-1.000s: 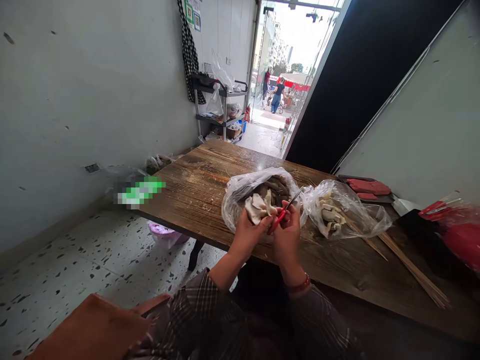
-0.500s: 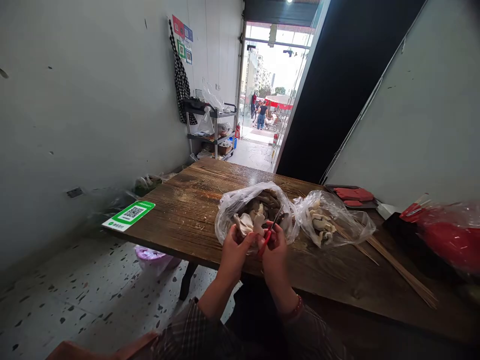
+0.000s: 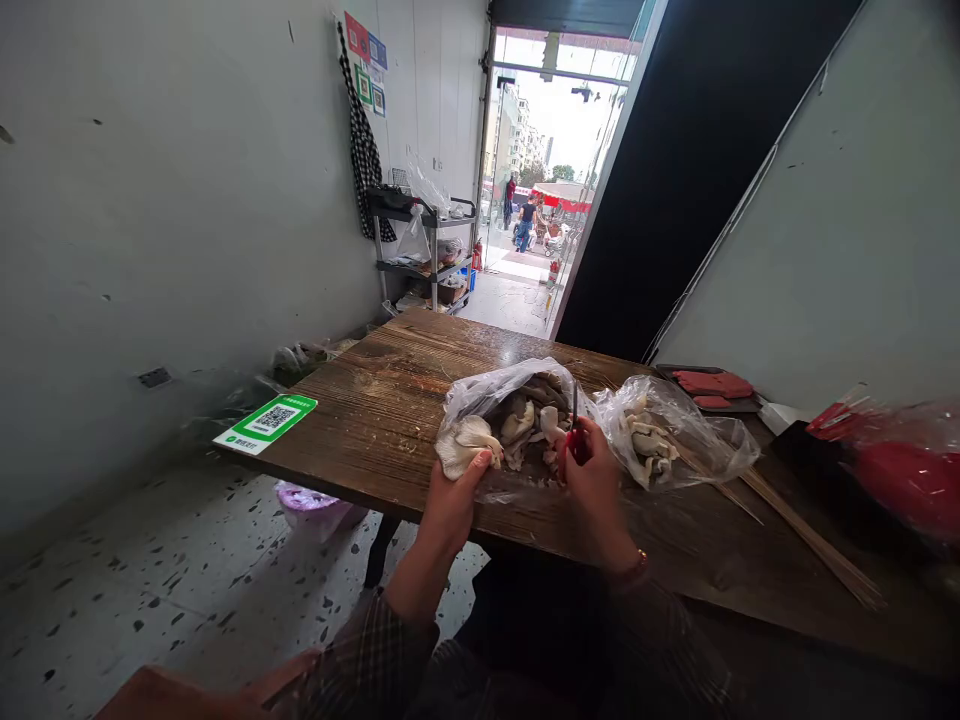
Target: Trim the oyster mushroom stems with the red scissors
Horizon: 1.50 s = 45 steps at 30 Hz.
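My left hand [image 3: 454, 496] is closed on a pale oyster mushroom [image 3: 466, 446] at the front left of an open plastic bag [image 3: 489, 386]. Inside that bag lie several grey-brown mushrooms [image 3: 517, 422]. My right hand [image 3: 592, 468] is wrapped round the red handles of the scissors [image 3: 575, 440], whose dark blade points up at the bag's right side. A piece of mushroom [image 3: 553, 424] shows just left of the scissors. To the right, a second clear bag [image 3: 694, 452] holds pale mushroom pieces [image 3: 651, 446].
On the wooden table [image 3: 360, 410] are a green QR card [image 3: 270, 424], thin wooden skewers [image 3: 814, 540], a dark tray [image 3: 742, 403] with red packets and a red bag [image 3: 907, 485]. A pink bin [image 3: 319, 508] stands below. Behind are a cart [image 3: 431, 268] and a glass door.
My hands have moved apart. The left now holds a large pale mushroom further left, turned broad side up; the right has moved right with the scissors, their blade now upright. The view has shifted slightly.
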Each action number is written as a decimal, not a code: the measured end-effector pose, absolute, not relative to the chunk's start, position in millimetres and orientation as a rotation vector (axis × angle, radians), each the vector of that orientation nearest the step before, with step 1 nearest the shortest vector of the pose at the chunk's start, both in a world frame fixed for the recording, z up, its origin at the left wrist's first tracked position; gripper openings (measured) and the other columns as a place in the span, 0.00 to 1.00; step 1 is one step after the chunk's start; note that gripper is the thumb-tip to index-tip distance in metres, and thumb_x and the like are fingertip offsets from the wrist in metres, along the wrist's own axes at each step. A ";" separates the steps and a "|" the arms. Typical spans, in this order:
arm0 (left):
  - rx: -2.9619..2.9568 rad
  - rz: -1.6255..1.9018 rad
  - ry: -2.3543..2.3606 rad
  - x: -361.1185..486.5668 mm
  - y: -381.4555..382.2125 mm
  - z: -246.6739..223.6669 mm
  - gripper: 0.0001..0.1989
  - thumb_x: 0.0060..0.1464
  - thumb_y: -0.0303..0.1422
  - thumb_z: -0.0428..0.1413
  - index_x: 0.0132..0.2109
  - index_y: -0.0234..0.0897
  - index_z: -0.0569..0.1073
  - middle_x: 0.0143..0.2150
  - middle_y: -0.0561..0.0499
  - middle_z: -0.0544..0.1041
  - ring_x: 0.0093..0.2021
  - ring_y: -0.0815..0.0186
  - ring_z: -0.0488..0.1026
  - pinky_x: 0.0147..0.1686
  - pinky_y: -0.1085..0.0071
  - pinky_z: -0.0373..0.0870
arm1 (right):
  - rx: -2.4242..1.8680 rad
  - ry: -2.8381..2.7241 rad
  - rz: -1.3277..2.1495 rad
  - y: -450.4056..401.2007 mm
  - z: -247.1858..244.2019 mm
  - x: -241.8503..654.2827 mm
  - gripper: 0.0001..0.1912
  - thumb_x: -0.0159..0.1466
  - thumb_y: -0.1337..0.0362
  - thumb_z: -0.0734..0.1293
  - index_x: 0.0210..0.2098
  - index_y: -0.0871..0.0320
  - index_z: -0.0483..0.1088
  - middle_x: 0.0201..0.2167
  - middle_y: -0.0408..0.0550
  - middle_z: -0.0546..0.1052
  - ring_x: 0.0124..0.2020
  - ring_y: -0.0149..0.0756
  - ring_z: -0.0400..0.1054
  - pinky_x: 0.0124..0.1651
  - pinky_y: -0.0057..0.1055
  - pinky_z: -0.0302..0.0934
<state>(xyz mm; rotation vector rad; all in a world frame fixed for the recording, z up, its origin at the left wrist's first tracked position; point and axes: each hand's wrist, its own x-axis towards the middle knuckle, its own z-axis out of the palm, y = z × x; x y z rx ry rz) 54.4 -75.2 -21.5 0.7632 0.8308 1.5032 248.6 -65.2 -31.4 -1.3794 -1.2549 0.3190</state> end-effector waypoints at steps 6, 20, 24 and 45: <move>0.885 1.476 0.944 57.5 -76.7 -28.0 0.23 0.43 0.42 0.71 0.44 0.32 0.80 0.43 0.43 0.83 0.45 0.57 0.80 0.51 0.62 0.74 | -1.541 -1.400 0.134 -59.5 -39.8 274.1 0.24 0.62 0.59 0.65 0.57 0.57 0.71 0.45 0.56 0.81 0.43 0.47 0.76 0.51 0.49 0.68; 0.939 1.355 0.925 65.8 -88.4 -15.6 0.28 0.39 0.39 0.73 0.49 0.34 0.80 0.45 0.44 0.84 0.46 0.55 0.81 0.52 0.60 0.75 | -1.185 -1.306 0.761 -95.6 -15.2 207.6 0.26 0.57 0.57 0.75 0.53 0.52 0.71 0.41 0.48 0.81 0.42 0.39 0.76 0.48 0.40 0.72; 0.935 1.343 0.919 62.6 -91.2 -13.4 0.28 0.39 0.38 0.73 0.49 0.34 0.80 0.44 0.45 0.84 0.46 0.56 0.81 0.52 0.61 0.74 | -1.227 -1.292 0.687 -95.6 -18.2 205.0 0.24 0.56 0.58 0.74 0.51 0.53 0.72 0.40 0.48 0.81 0.41 0.39 0.76 0.48 0.40 0.72; 0.653 1.417 0.694 42.0 -87.9 -25.5 0.30 0.41 0.36 0.73 0.53 0.38 0.79 0.47 0.48 0.82 0.48 0.60 0.79 0.53 0.62 0.72 | -1.385 -1.722 0.259 -78.6 -29.1 225.3 0.21 0.65 0.63 0.66 0.57 0.54 0.73 0.49 0.53 0.81 0.47 0.47 0.76 0.54 0.46 0.68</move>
